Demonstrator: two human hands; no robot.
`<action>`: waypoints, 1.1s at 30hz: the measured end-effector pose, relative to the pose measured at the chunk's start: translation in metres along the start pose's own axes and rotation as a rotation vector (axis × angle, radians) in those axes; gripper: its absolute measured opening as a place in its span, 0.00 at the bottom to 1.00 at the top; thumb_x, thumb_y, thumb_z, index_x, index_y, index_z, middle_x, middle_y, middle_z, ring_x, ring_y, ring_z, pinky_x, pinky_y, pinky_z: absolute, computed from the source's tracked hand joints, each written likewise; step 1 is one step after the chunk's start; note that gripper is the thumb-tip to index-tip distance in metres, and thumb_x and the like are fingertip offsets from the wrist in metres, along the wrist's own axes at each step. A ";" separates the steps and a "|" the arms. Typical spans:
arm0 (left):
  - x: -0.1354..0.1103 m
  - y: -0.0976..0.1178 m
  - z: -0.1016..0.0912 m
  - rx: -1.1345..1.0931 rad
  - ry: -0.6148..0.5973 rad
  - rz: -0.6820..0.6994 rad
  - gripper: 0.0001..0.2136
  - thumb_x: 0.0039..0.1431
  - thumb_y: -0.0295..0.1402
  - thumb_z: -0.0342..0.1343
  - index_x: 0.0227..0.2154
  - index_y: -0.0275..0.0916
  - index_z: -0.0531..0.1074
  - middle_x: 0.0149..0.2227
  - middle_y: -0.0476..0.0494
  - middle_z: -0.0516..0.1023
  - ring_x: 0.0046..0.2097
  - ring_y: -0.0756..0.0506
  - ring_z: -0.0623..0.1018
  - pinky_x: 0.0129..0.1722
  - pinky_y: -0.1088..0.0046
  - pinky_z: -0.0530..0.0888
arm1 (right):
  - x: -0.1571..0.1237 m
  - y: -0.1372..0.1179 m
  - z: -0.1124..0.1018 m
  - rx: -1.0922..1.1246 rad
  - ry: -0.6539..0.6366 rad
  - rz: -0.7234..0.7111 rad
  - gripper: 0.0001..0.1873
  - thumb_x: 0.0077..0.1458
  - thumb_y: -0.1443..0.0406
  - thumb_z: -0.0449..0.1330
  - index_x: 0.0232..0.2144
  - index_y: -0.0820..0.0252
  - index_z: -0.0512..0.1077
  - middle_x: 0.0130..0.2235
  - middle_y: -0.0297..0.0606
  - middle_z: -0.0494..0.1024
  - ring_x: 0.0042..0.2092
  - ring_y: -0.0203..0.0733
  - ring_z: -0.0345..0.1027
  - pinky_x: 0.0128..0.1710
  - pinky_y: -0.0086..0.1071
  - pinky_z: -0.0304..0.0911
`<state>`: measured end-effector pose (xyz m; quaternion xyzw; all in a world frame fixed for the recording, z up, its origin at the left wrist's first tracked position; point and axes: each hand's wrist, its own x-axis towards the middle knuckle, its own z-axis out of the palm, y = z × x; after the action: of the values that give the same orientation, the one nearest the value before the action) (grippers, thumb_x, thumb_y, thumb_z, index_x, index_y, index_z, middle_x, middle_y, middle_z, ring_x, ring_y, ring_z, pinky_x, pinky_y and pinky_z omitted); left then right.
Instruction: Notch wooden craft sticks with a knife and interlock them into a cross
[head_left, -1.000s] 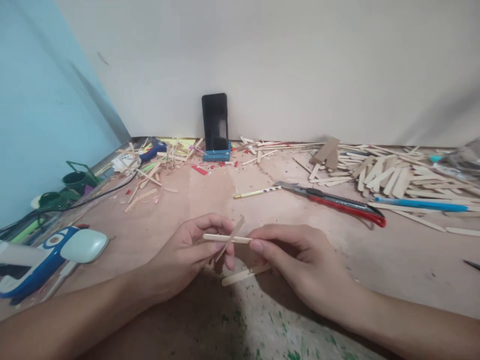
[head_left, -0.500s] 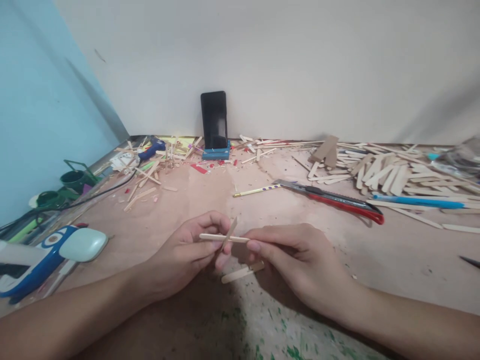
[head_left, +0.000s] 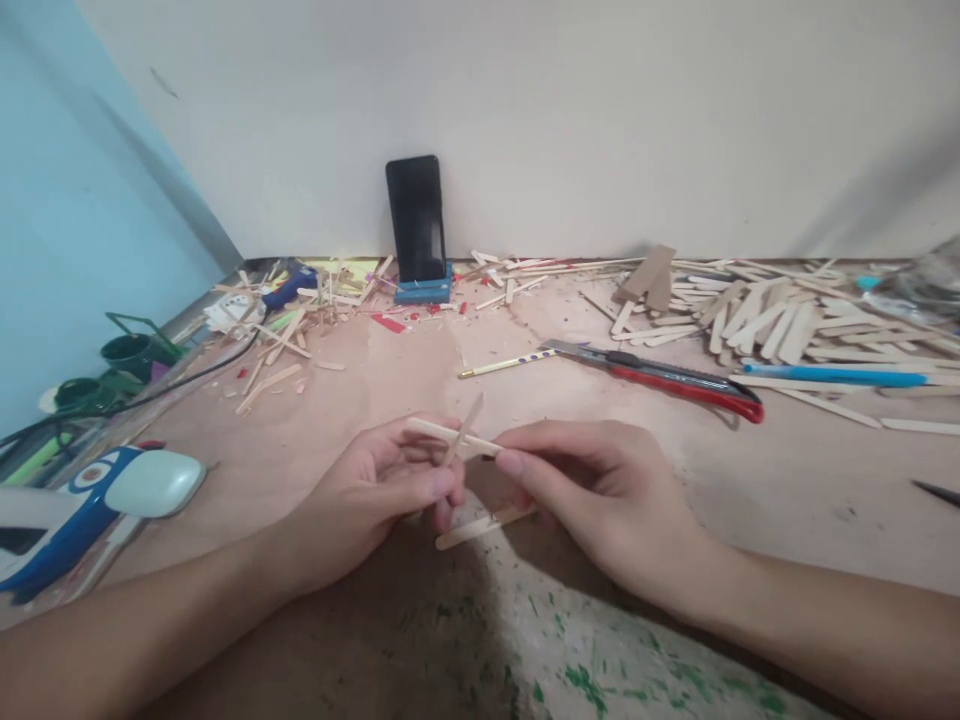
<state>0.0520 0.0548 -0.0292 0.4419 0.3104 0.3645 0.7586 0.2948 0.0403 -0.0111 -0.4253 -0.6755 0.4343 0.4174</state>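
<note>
Between my hands two popsicle sticks cross in an X. My left hand (head_left: 397, 480) is closed, its thumb and fingers pinching the upright popsicle stick (head_left: 468, 422). The flatter popsicle stick (head_left: 435, 430) lies across it, its right end pinched between the thumb and forefinger of my right hand (head_left: 592, 480). Whether the two sticks are joined at the crossing I cannot tell. Below, a further popsicle stick piece (head_left: 469, 533) lies on the table, its right end partly hidden by my right fingers.
A red and black box cutter (head_left: 667, 380) and a pencil (head_left: 499, 366) lie beyond my hands. Popsicle sticks (head_left: 780, 325) pile up at right by a blue pen (head_left: 840, 376). A phone (head_left: 417, 220) stands at the back; a blue glue gun (head_left: 289, 287) and scraps lie left of it.
The flatter stick has tilted, its left end rising off my left thumb. My left thumb now presses nearer the upright stick. The whole view has shifted slightly.
</note>
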 end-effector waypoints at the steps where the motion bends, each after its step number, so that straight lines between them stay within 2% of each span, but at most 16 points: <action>1: 0.000 -0.001 0.001 0.022 0.011 -0.008 0.15 0.65 0.39 0.80 0.48 0.37 0.86 0.32 0.48 0.85 0.32 0.53 0.82 0.36 0.81 0.79 | 0.001 0.000 0.000 0.009 0.017 0.018 0.13 0.70 0.61 0.65 0.36 0.56 0.89 0.29 0.33 0.85 0.25 0.34 0.67 0.24 0.29 0.61; 4: 0.000 -0.002 0.001 0.070 0.033 -0.029 0.13 0.69 0.40 0.78 0.48 0.37 0.88 0.34 0.46 0.88 0.32 0.51 0.85 0.36 0.80 0.82 | 0.002 0.000 0.000 0.039 0.024 0.048 0.13 0.70 0.61 0.66 0.35 0.55 0.89 0.29 0.33 0.85 0.24 0.34 0.63 0.22 0.29 0.58; 9: -0.002 -0.002 0.000 0.106 0.042 -0.033 0.10 0.71 0.41 0.76 0.45 0.39 0.89 0.37 0.46 0.90 0.34 0.51 0.87 0.38 0.80 0.84 | 0.002 -0.002 0.002 0.084 -0.029 0.049 0.14 0.69 0.61 0.65 0.31 0.55 0.87 0.23 0.31 0.78 0.24 0.34 0.64 0.22 0.29 0.56; 15: -0.004 0.001 0.000 0.121 0.051 -0.032 0.11 0.70 0.42 0.76 0.44 0.40 0.88 0.37 0.47 0.90 0.35 0.50 0.88 0.39 0.79 0.85 | 0.003 -0.004 0.004 0.109 -0.064 0.049 0.16 0.69 0.60 0.63 0.30 0.54 0.86 0.25 0.32 0.79 0.24 0.34 0.63 0.22 0.29 0.56; 21: -0.005 0.000 0.000 0.157 0.076 -0.024 0.10 0.71 0.41 0.76 0.41 0.39 0.88 0.38 0.47 0.90 0.36 0.51 0.88 0.41 0.81 0.84 | -0.002 -0.002 0.003 0.088 -0.097 0.043 0.15 0.71 0.59 0.64 0.34 0.51 0.88 0.30 0.34 0.85 0.27 0.36 0.68 0.24 0.29 0.62; 27: -0.007 -0.002 0.001 0.129 0.043 -0.006 0.10 0.73 0.41 0.74 0.46 0.40 0.86 0.37 0.48 0.90 0.35 0.51 0.87 0.40 0.81 0.84 | -0.002 0.000 0.001 0.109 -0.136 0.044 0.15 0.72 0.60 0.62 0.48 0.48 0.91 0.38 0.33 0.90 0.38 0.43 0.85 0.34 0.32 0.76; 33: -0.006 -0.004 -0.003 0.074 -0.069 -0.036 0.15 0.75 0.47 0.70 0.48 0.40 0.80 0.32 0.49 0.86 0.31 0.49 0.84 0.32 0.79 0.82 | 0.002 0.001 -0.003 0.092 -0.136 0.046 0.14 0.72 0.61 0.64 0.49 0.49 0.91 0.43 0.33 0.92 0.47 0.46 0.89 0.48 0.35 0.83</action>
<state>0.0476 0.0497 -0.0329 0.4763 0.3052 0.3235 0.7585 0.2969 0.0430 -0.0110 -0.3904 -0.6717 0.5022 0.3797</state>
